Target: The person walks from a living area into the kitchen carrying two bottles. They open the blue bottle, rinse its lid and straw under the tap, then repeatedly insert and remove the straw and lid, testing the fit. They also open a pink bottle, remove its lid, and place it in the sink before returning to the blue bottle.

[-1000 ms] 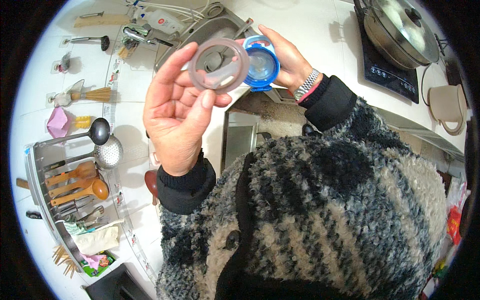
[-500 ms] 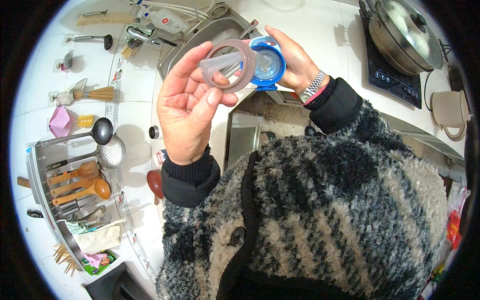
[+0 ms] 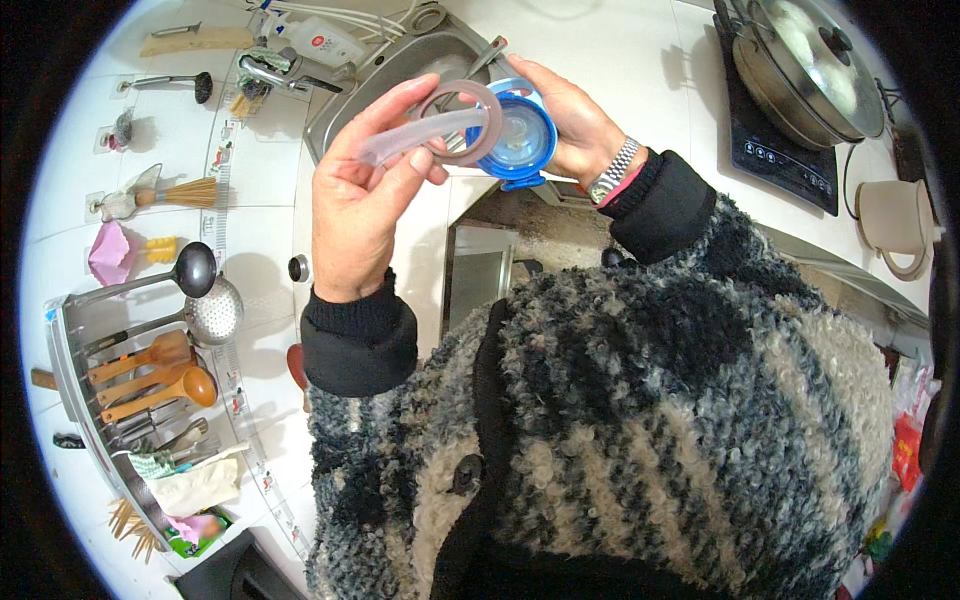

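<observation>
My left hand (image 3: 375, 200) pinches a brownish translucent ring (image 3: 494, 122) between thumb and fingers. A clear tapering stem (image 3: 420, 134) runs from the ring toward my left palm; the piece looks somewhat like a funnel, but its kind is not certain. My right hand (image 3: 580, 120) grips a round container with a blue rim (image 3: 548, 140) and a light blue loop at its top. The container's open face is turned toward me and shows a clear, pale inside. The ring overlaps the blue rim's left edge; whether they touch I cannot tell.
Beyond my hands lies a metal sink (image 3: 400, 70) with a faucet (image 3: 285, 76). At the right, a lidded pan (image 3: 800, 75) sits on a black induction cooker (image 3: 770, 150), near a beige pitcher (image 3: 893, 225). A utensil rack (image 3: 75, 330) hangs on the left wall.
Both hands have shifted slightly left and up. The ring piece has turned, so its stem now points farther left, over my left fingers. The container's open face shows more fully.
</observation>
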### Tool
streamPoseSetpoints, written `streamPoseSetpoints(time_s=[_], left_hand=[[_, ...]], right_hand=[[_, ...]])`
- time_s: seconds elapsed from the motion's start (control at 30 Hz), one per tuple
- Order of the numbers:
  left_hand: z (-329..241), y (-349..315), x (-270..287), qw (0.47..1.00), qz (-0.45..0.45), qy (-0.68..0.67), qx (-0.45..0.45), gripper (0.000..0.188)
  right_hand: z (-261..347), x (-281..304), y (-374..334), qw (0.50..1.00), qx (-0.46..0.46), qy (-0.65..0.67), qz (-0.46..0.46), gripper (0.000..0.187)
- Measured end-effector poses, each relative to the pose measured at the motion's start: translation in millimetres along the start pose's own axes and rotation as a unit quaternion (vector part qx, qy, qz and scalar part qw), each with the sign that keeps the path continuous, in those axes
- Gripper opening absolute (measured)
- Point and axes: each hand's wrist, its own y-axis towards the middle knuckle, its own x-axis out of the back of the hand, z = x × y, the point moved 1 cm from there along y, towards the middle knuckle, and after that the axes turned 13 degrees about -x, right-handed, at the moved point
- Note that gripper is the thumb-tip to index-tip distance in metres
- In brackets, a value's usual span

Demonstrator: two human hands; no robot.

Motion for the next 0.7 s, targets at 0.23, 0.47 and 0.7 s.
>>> streamPoseSetpoints(time_s=[0.23,0.47,0.7], left_hand=[[14,14,18,0.998,0.043,0.040,0.032,0.041],[27,15,14,0.995,0.089,0.052,0.008,0.035],[23,11,7,0.979,0.136,0.150,0.012,0.032]], right_hand=[[-6,3,10,0.999,-0.029,0.005,0.042,0.061],[-8,4,7,0.992,-0.055,0.016,0.111,0.058],[-8,4,6,0.999,-0.026,-0.016,0.033,0.053]])
